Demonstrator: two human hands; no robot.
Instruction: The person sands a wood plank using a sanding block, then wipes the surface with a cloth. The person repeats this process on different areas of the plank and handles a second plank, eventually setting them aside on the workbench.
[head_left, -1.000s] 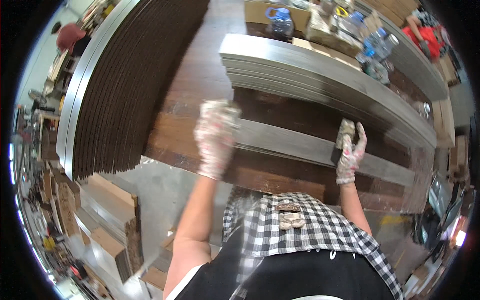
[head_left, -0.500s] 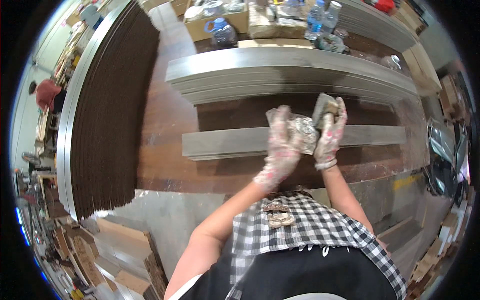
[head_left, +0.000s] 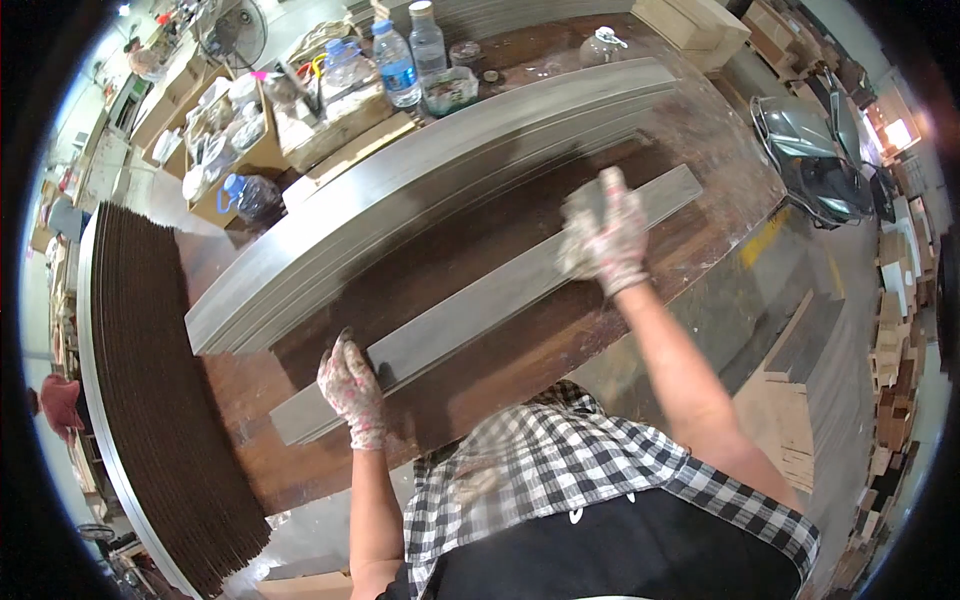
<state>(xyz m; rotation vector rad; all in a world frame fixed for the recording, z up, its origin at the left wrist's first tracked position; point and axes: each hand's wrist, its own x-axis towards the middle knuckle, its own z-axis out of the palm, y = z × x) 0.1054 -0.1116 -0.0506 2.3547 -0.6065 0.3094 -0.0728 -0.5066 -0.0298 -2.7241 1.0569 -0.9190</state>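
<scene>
A narrow stack of grey strips (head_left: 480,305) lies slantwise on the brown worktable in front of me. My left hand (head_left: 350,388), in a pale glove with pink spots, rests across the stack near its left end, fingers stretched toward the far edge and nothing seen in them. Farther right, my right hand (head_left: 615,235), gloved alike, is closed around a crumpled greyish wad (head_left: 577,250) on top of the stack. Blur hides its exact kind and whether the grey block seen earlier is still in the grip.
Behind lies a larger stack of grey strips (head_left: 420,165). Water bottles (head_left: 398,70), a plastic tub (head_left: 450,92) and a filled cardboard box (head_left: 235,150) stand beyond it. A tall row of dark-edged panels (head_left: 150,400) is at left. A scooter (head_left: 810,150) is parked at right.
My hands, close together over the strips before, have parted: the left went to the left end, the right stays on the right part with the wad. The view has turned.
</scene>
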